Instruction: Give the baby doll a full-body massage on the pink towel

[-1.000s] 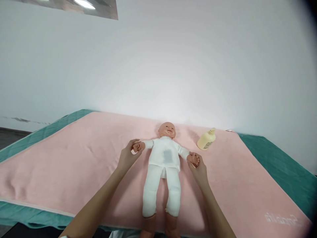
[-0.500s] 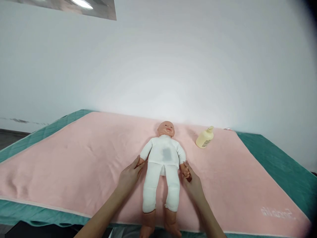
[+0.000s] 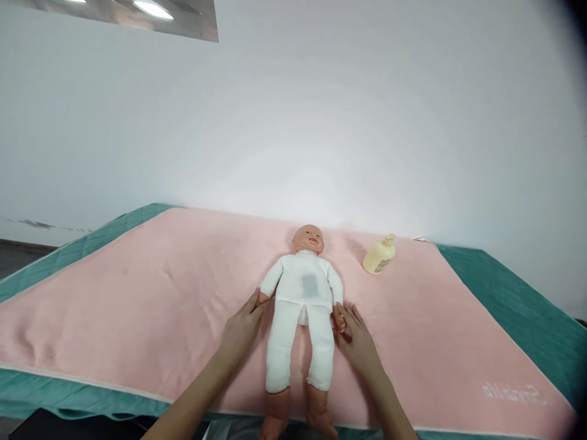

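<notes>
A baby doll (image 3: 308, 278) in a white top and trousers lies on its back on a pink blanket (image 3: 183, 269), its head toward the wall and its bare feet at the near edge. On the doll's left-of-picture side, my left hand (image 3: 241, 327) has its thumb and fingers closed around the doll's small hand. Across from it, my right hand (image 3: 360, 345) rests beside the doll's other hand, fingers stretched out and apart, with the thumb near the doll's fingers. A dark grey patch shows on the doll's chest.
A pale yellow pump bottle (image 3: 379, 255) stands on the blanket, right of the doll's head. Under the blanket lies a green quilted cover (image 3: 513, 293), showing at the sides and front. A white wall (image 3: 293, 122) rises directly behind.
My right hand's fingers have loosened and spread from the doll's hand, and that doll arm has shifted slightly inward. My left hand keeps its hold.
</notes>
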The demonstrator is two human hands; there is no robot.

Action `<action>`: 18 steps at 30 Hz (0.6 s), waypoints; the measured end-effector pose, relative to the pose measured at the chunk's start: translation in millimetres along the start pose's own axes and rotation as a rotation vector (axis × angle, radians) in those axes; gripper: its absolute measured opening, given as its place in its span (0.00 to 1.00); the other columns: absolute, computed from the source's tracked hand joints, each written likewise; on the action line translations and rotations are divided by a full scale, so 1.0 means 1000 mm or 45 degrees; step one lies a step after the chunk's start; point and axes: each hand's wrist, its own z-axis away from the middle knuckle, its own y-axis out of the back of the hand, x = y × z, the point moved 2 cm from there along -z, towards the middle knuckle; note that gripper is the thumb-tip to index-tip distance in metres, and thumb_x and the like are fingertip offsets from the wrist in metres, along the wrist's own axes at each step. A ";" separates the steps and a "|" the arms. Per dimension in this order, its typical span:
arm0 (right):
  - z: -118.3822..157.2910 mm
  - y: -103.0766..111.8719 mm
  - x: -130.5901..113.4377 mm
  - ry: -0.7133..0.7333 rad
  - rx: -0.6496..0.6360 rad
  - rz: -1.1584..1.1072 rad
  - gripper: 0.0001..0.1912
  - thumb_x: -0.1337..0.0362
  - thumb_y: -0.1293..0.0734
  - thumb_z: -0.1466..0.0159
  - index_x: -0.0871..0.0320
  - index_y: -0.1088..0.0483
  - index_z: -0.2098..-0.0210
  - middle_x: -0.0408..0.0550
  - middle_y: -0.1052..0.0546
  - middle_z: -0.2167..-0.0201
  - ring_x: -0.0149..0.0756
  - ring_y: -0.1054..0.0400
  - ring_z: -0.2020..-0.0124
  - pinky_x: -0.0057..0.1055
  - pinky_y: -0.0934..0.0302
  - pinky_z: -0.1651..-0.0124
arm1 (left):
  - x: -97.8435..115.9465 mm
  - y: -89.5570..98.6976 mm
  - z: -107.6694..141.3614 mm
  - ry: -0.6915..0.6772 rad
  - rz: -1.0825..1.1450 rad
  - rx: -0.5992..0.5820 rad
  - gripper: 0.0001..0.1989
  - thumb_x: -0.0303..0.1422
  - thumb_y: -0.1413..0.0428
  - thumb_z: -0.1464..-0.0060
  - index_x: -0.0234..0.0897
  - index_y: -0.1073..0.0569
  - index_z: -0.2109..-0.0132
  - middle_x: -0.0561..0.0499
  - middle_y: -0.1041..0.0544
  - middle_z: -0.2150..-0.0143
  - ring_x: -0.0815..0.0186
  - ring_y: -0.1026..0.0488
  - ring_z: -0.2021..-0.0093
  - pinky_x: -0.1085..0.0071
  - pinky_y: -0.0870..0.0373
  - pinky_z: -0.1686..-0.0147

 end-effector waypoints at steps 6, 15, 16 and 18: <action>-0.007 0.020 0.002 -0.336 0.079 -0.389 0.29 0.55 0.36 0.38 0.53 0.38 0.38 0.50 0.24 0.48 0.46 0.28 0.48 0.42 0.32 0.47 | 0.006 0.016 -0.006 0.202 0.246 0.142 0.23 0.32 0.52 0.42 0.49 0.33 0.40 0.51 0.31 0.38 0.58 0.26 0.48 0.66 0.27 0.57; -0.098 0.047 -0.014 -0.428 0.540 -0.571 0.29 0.50 0.38 0.38 0.57 0.37 0.41 0.56 0.26 0.47 0.47 0.32 0.44 0.44 0.37 0.43 | 0.013 0.081 -0.084 0.209 0.764 0.451 0.37 0.34 0.42 0.51 0.47 0.44 0.35 0.46 0.28 0.42 0.63 0.21 0.60 0.67 0.25 0.59; -0.112 0.045 -0.014 -0.441 0.605 -0.574 0.29 0.50 0.38 0.38 0.58 0.37 0.41 0.57 0.26 0.47 0.47 0.32 0.44 0.44 0.37 0.43 | 0.014 0.083 -0.096 0.226 0.788 0.526 0.37 0.35 0.42 0.50 0.46 0.45 0.35 0.45 0.28 0.43 0.63 0.22 0.60 0.66 0.25 0.58; -0.138 0.036 -0.013 -0.414 0.699 -0.574 0.34 0.51 0.39 0.37 0.60 0.46 0.37 0.59 0.29 0.44 0.46 0.34 0.42 0.44 0.39 0.42 | 0.020 0.079 -0.119 0.229 0.837 0.655 0.37 0.35 0.42 0.48 0.45 0.48 0.34 0.44 0.29 0.41 0.62 0.22 0.56 0.65 0.27 0.54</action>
